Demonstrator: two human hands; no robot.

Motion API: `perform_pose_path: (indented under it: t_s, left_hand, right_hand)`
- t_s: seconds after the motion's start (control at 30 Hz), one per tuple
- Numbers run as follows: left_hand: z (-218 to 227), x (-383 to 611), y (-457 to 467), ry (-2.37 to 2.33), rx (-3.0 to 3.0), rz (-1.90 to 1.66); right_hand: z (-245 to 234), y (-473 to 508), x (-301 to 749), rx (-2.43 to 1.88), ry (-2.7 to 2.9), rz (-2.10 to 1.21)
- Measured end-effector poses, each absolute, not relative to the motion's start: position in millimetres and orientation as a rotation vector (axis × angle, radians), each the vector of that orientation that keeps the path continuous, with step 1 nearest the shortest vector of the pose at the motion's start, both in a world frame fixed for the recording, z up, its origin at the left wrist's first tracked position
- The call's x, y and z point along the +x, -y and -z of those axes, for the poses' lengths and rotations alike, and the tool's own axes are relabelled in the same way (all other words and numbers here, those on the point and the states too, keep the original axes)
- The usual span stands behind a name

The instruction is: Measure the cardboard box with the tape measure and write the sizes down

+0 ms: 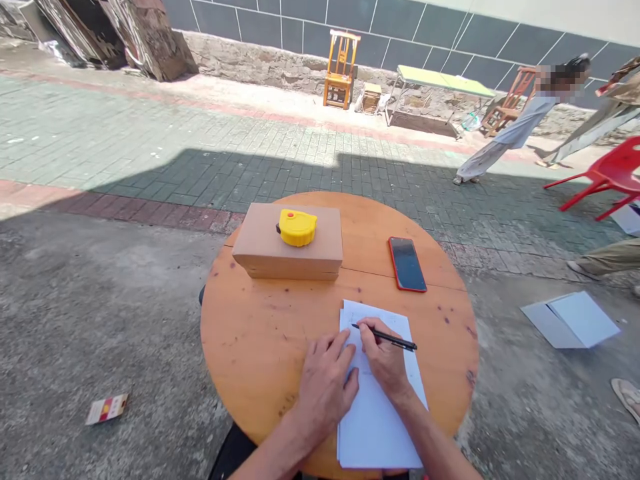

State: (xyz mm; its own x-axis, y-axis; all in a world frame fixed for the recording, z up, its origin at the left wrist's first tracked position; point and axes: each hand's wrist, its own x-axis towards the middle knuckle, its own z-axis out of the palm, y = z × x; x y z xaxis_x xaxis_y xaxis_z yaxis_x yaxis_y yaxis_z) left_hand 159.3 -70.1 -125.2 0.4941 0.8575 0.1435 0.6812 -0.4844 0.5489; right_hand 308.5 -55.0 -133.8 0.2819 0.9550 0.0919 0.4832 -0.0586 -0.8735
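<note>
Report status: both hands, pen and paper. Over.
Right hand holds pen, tip on paper. Left hand flat, pinning the paper's left edge. Phone and box with tape measure lie apart, nothing in the way.

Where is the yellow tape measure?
In the head view, the tape measure sits atop the brown box on the table's far left, left of the phone.

Black pen (pixel 389 341) seemingly on paper (pixel 375 433)
</note>
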Motion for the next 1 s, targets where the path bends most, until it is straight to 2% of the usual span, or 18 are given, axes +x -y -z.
perform_pose_path:
  t_s: [0.67,1.0]
  left_hand:
    - [126.3,159.0,68.3,-1.279,2.261,-0.562]
    - [125.3,158.9,68.1,-1.281,2.247,-0.557]
  right_hand:
    - [128.9,54.3,306.7,-1.648,1.483,-0.53]
    - [131.9,54.2,308.5,-1.696,1.45,-0.569]
